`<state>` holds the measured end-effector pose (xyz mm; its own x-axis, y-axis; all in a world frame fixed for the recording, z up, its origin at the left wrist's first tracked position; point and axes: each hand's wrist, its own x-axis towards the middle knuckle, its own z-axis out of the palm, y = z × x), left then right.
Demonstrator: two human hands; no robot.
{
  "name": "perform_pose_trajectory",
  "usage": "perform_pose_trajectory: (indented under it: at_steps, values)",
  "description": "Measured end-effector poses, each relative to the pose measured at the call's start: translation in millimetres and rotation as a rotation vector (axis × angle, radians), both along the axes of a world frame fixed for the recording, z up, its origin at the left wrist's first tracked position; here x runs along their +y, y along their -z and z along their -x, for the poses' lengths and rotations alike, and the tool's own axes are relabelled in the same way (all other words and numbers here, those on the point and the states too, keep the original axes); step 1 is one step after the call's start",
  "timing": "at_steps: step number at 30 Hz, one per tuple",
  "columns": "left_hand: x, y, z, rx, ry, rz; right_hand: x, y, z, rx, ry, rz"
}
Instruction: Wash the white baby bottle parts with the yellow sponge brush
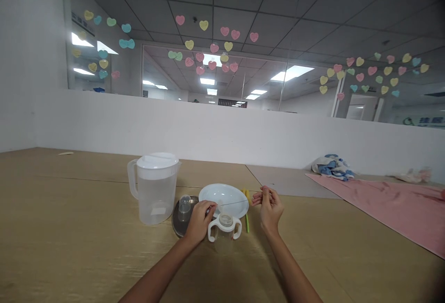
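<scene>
My left hand (200, 222) pinches a thin thread (233, 203) above the rim of a white plate (224, 194). The thread runs across the plate toward my right hand (269, 205), whose fingertips pinch together at its far end. A white two-handled baby cup (225, 228) stands just in front of the plate, between my hands. A yellow-green stick (247, 217) lies beside the plate on the right. Left of my left hand, a small clear cup (184, 207) sits on a dark round metal lid (178, 222), next to a clear plastic jug with a white lid (155, 190).
The light wooden table (86, 228) ends at a white partition (208, 131). A pink cloth (378, 203) covers the table's right side, with a crumpled blue-and-white cloth (332, 167) behind it. A small wooden stick (65, 153) lies far left.
</scene>
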<state>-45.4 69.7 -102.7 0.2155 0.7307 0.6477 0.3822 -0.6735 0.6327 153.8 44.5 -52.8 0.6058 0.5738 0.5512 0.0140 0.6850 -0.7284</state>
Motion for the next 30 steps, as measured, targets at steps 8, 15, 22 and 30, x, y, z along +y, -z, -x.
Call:
perform_pose_trajectory:
  at_steps: [8,15,22,30]
  values:
    - [0.8,0.7,0.1,0.014,-0.004,-0.003,-0.4,0.3,-0.1,0.011,-0.053,-0.004]
    - [1.7,1.5,1.2,0.036,-0.010,-0.003,-1.5,-0.2,0.8,0.024,-0.082,-0.015]
    - [2.0,1.7,-0.3,0.045,-0.014,0.007,-2.2,0.7,1.5,0.057,-0.129,-0.030]
    - [3.0,2.8,-0.7,0.036,-0.025,-0.005,-4.1,0.7,4.0,0.049,-0.123,-0.056]
